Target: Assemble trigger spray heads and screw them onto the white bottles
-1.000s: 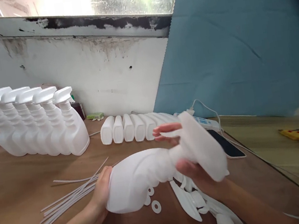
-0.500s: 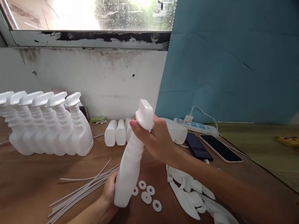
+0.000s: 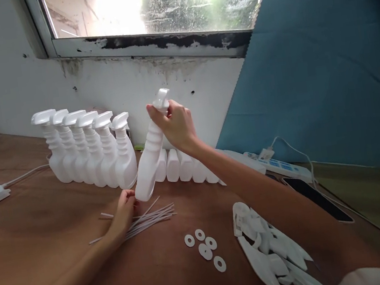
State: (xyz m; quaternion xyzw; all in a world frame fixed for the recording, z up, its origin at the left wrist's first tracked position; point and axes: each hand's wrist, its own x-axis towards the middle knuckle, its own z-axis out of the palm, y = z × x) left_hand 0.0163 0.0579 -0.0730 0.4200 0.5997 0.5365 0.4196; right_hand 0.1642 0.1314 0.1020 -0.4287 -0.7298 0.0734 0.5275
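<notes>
Clock positions are taken from the held bottle as centre.

The right hand (image 3: 177,125) grasps the white bottle (image 3: 147,174) at its neck, the thumb just under the spray head (image 3: 161,97). The grip appears firm. The bottle is tilted, its neck toward 1 o'clock and its base toward 7 o'clock.

The left hand (image 3: 125,212) is at 7 o'clock, fingers bent, beside the bottle's base. Whether the fingertips bear on the base cannot be confirmed from this angle.

Change noted: half a second ago the left hand was against the body of the bottle, nearer the wearer. The bottle is now farther out over the table (image 3: 152,280), and the right hand appears to carry most of the load. In my judgement, handling has passed from a two-handed hold to a carry; the bottle has its head on but is not set down.

At 9 to 10 o'clock, just beside it, six bottles (image 3: 90,163) of like form stand upright in a row. At 3 o'clock lie headless-looking bottles (image 3: 185,167), partly hidden by the right arm. Thin white tubes (image 3: 154,217) lie at 6 o'clock, white rings (image 3: 206,252) at 5, and loose spray heads (image 3: 258,260) at 4.
</notes>
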